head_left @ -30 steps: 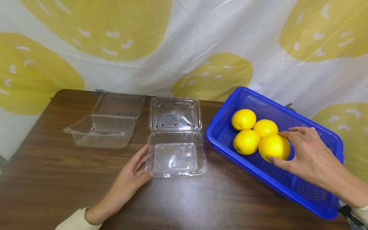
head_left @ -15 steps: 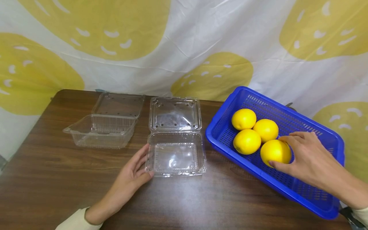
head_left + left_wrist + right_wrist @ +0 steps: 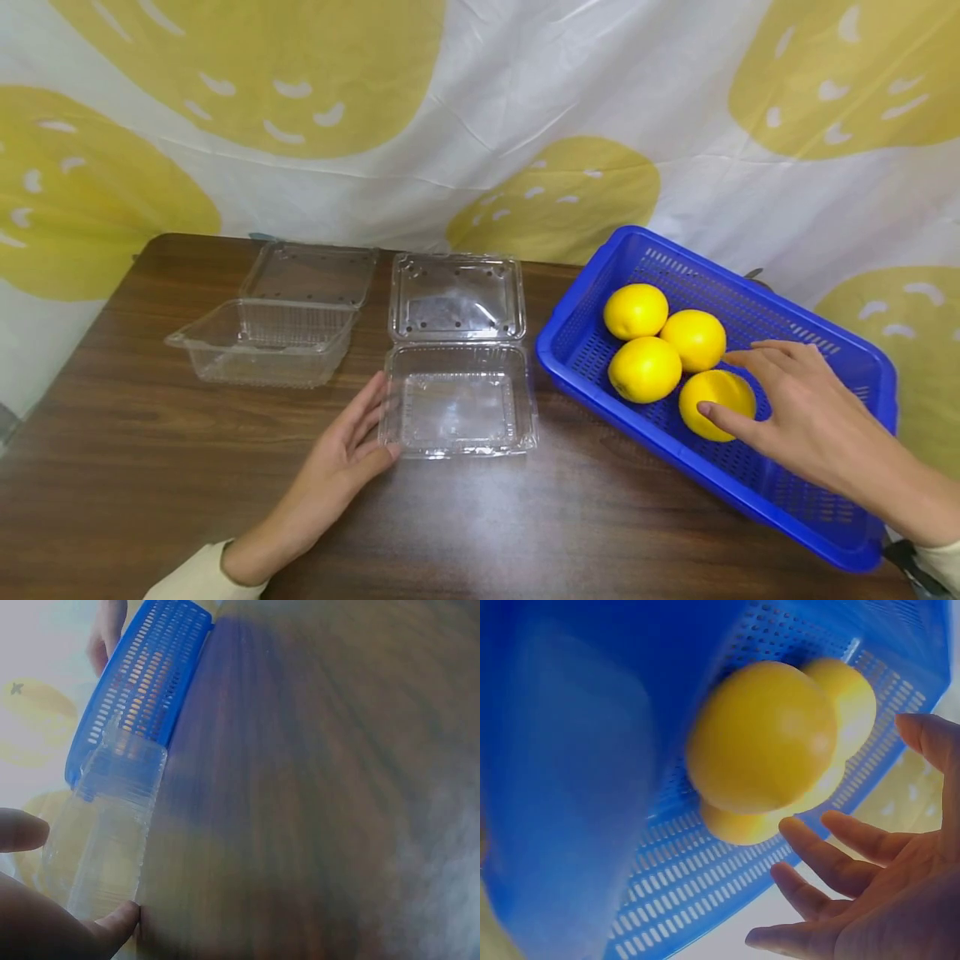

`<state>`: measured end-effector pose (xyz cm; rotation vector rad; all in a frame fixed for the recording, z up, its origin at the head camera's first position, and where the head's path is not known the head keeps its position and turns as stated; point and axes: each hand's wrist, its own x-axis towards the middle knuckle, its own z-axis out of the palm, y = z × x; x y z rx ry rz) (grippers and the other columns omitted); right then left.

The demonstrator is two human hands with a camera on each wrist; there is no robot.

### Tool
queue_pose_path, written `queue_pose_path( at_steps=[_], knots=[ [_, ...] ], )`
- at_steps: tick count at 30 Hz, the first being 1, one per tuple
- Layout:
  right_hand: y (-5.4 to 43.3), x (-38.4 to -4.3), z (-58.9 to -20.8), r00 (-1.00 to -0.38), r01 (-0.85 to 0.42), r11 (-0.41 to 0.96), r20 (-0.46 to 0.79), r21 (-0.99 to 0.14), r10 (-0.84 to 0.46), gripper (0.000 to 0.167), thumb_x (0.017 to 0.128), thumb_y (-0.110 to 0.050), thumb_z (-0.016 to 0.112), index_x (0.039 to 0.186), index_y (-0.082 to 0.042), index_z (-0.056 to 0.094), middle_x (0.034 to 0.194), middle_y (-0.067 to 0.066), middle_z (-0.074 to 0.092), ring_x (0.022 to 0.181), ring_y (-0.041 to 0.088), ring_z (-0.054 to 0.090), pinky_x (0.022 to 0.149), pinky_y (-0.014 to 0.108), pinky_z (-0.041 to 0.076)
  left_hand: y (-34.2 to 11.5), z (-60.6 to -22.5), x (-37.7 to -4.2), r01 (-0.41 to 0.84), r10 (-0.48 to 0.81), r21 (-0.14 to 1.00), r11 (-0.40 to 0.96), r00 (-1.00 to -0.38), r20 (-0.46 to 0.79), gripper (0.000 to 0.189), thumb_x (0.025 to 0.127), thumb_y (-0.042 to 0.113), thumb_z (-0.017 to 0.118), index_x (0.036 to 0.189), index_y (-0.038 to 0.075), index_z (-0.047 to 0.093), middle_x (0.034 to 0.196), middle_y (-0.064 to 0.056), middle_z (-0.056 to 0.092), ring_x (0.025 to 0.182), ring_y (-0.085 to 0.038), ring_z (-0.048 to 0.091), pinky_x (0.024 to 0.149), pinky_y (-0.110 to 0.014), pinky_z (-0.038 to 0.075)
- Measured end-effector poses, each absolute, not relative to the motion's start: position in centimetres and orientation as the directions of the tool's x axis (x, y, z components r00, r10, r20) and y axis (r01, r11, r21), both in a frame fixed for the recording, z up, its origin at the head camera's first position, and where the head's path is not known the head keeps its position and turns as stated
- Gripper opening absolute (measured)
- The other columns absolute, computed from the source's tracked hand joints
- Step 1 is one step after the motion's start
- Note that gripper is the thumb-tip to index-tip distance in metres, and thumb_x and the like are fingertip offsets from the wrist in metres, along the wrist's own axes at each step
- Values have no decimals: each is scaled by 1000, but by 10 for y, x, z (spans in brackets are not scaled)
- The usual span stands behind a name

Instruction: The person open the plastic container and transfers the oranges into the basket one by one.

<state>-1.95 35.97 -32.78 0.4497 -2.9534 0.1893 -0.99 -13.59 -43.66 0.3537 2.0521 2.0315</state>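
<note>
In the head view, my right hand hovers inside the blue basket, thumb and fingers spread around the nearest yellow citrus fruit. The right wrist view shows gaps between those fingers and the fruit. Three more yellow fruits sit close together behind and left of it. My left hand rests against the left side of a clear plastic clamshell container, its fingers extended along the wall and the thumb at the front corner. The container's hinged lid lies back, and nothing is inside.
A second clear clamshell container stands to the left with its lid raised back. Both rest on a dark wooden table. Behind the table hangs a white curtain with yellow fruit prints.
The nearest fruit has shifted slightly toward the front of the basket, apart from the others. My right fingers have loosened from it. The left hand has stayed almost in place.
</note>
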Motion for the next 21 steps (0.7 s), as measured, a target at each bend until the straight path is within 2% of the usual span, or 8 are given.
queue_pose_path(
  at_steps=[5, 12, 14, 19, 21],
  knots=[
    [351, -17, -324, -950, -294, 945, 149, -141, -273, 63, 93, -37, 88, 130, 10, 68, 133, 42, 64, 130, 61, 48, 106, 78, 41, -137, -435, -10, 10, 325, 999, 36, -946, -2, 82, 109, 9, 64, 175, 3, 18, 179, -22, 27, 161, -46, 32, 117, -15, 40],
    [337, -15, -317, -953, -288, 936, 153, -203, -260, 60, 95, -39, 87, 132, 4, 68, 140, 34, 63, 136, 53, 47, 104, 74, 43, -139, -432, -9, -20, 313, 998, 51, -949, -35, 75, 114, 20, 58, 176, 6, 18, 179, -19, 29, 162, -43, 32, 117, -13, 36],
    [333, -14, -316, -955, -283, 934, 151, -219, -254, 60, 96, -40, 86, 134, 2, 68, 141, 31, 63, 137, 51, 47, 102, 74, 45, -139, -431, -9, -19, 310, 998, 61, -950, -37, 75, 115, 20, 58, 176, 6, 18, 180, -19, 27, 163, -41, 32, 119, -17, 36],
    [322, -13, -315, -960, -274, 930, 132, -246, -247, 62, 99, -43, 83, 140, 0, 66, 145, 28, 62, 143, 50, 45, 103, 76, 45, -139, -428, -8, 29, 294, 993, 113, -956, -5, 74, 114, 20, 58, 175, 4, 19, 179, -21, 26, 162, -42, 32, 125, -37, 35],
    [319, -13, -315, -959, -277, 927, 128, -253, -252, 63, 99, -43, 82, 143, -1, 65, 148, 29, 60, 145, 53, 43, 105, 78, 44, -139, -428, -8, 62, 288, 990, 130, -957, 22, 75, 114, 20, 59, 175, 3, 18, 179, -22, 27, 162, -44, 32, 125, -38, 36]
  ],
)
